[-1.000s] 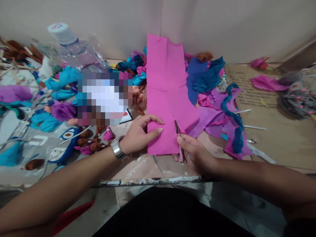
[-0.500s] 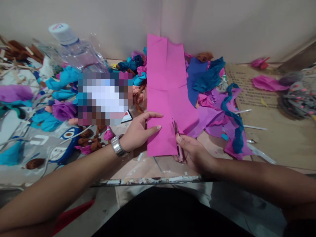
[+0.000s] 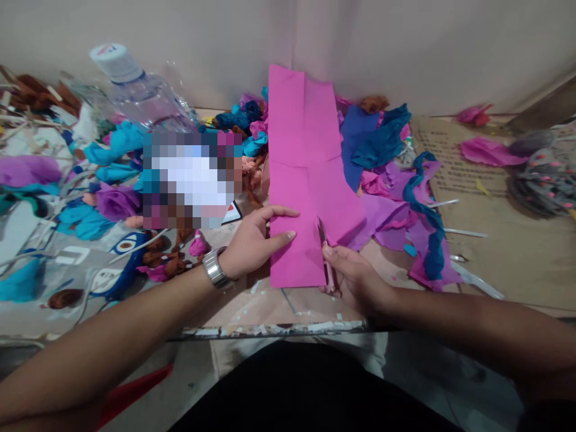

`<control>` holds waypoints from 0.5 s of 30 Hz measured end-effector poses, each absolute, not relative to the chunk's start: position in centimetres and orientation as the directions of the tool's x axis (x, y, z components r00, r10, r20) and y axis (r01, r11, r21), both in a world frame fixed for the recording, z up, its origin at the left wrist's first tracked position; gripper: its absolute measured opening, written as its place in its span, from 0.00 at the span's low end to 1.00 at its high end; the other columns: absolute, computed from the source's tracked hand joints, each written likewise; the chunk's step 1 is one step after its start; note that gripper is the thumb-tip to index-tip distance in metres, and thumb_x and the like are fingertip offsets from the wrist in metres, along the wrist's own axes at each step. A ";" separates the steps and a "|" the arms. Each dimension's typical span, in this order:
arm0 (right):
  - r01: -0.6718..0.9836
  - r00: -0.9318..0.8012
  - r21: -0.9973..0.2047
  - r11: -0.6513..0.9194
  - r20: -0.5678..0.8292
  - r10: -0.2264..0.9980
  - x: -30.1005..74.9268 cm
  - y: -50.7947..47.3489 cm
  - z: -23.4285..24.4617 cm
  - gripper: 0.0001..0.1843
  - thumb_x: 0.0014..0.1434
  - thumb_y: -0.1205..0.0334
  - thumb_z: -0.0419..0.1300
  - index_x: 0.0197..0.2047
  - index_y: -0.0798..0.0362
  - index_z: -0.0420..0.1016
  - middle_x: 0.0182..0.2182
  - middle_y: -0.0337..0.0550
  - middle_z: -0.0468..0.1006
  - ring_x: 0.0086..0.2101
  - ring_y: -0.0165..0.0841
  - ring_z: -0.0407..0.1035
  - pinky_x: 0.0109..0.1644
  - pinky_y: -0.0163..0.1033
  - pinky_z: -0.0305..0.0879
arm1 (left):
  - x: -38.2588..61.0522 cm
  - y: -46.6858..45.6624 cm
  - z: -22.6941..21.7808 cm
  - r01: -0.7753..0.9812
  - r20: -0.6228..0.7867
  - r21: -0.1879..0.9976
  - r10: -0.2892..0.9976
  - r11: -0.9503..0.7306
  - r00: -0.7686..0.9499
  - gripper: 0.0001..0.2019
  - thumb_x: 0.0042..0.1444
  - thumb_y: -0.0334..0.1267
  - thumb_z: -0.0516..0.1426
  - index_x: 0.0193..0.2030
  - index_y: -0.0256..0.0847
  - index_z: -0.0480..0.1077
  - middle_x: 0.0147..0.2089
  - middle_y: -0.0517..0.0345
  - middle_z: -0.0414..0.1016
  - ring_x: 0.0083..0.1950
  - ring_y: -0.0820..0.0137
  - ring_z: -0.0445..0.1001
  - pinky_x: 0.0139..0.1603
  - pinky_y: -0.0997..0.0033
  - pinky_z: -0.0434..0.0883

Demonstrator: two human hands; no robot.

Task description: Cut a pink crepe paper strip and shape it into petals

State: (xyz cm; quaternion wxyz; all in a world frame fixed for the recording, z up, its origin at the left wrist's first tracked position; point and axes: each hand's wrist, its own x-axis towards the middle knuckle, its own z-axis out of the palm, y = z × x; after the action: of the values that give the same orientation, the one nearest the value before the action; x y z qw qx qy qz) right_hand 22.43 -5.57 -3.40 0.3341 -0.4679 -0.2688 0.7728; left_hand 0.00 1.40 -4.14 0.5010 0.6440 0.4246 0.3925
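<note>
On the cluttered table (image 3: 236,309), the left hand (image 3: 252,246) splays across pink paper (image 3: 308,138).

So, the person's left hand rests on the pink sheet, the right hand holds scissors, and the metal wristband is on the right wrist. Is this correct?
Not quite: the metal wristband is on the left wrist, as the head view shows. The rest is right: the left hand rests on the pink sheet and the right hand holds scissors.
</note>
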 end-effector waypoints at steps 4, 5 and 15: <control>-0.254 -0.323 -0.748 -0.613 -0.531 0.783 22.5 -5.6 -3.5 0.24 0.60 0.37 0.68 0.34 0.50 0.70 0.21 0.35 0.70 0.22 0.30 0.59 0.27 0.39 0.51 | 0.2 1.2 -3.8 0.174 0.090 0.972 0.938 -0.156 0.336 0.15 0.58 0.39 0.67 0.52 0.43 0.78 0.53 0.51 0.81 0.53 0.61 0.79 0.59 0.56 0.74; -0.256 -0.319 -0.749 -0.611 -0.531 0.785 22.5 -5.6 -3.4 0.23 0.60 0.37 0.68 0.35 0.49 0.71 0.20 0.35 0.69 0.23 0.31 0.60 0.28 0.39 0.53 | 0.2 1.1 -3.7 0.175 0.093 0.972 0.937 -0.160 0.337 0.15 0.58 0.39 0.67 0.52 0.43 0.78 0.52 0.51 0.81 0.53 0.62 0.79 0.58 0.57 0.74; -0.300 -0.332 -0.732 -0.612 -0.521 0.786 22.4 -5.5 -2.8 0.21 0.60 0.39 0.69 0.40 0.48 0.75 0.23 0.37 0.72 0.27 0.36 0.68 0.31 0.42 0.63 | 0.4 1.0 -3.4 0.188 0.106 0.967 0.938 -0.175 0.330 0.15 0.57 0.38 0.68 0.51 0.43 0.78 0.51 0.52 0.81 0.52 0.62 0.78 0.58 0.58 0.73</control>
State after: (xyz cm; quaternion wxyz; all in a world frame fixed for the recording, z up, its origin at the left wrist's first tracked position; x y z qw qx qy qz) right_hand 22.44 -5.54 -2.84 0.3517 -0.4583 -0.2651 0.7720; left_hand 0.35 0.98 -3.43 0.4798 0.6592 0.4269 0.3910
